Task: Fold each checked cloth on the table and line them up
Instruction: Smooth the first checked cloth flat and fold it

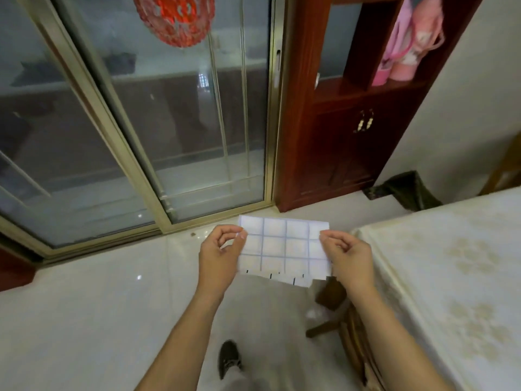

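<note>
Two hands hold checked cloth above floor: left hand pinches left edge, right hand pinches right edge.

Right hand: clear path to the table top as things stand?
Probably yes. The right hand pinches the checked cloth beside the table edge, with nothing between them; the left hand pinches the other side.

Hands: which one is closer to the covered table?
The right hand, pinching the white blue-checked cloth; the cream floral-covered table lies beside it, while the left hand is over pale tiled floor.
</note>
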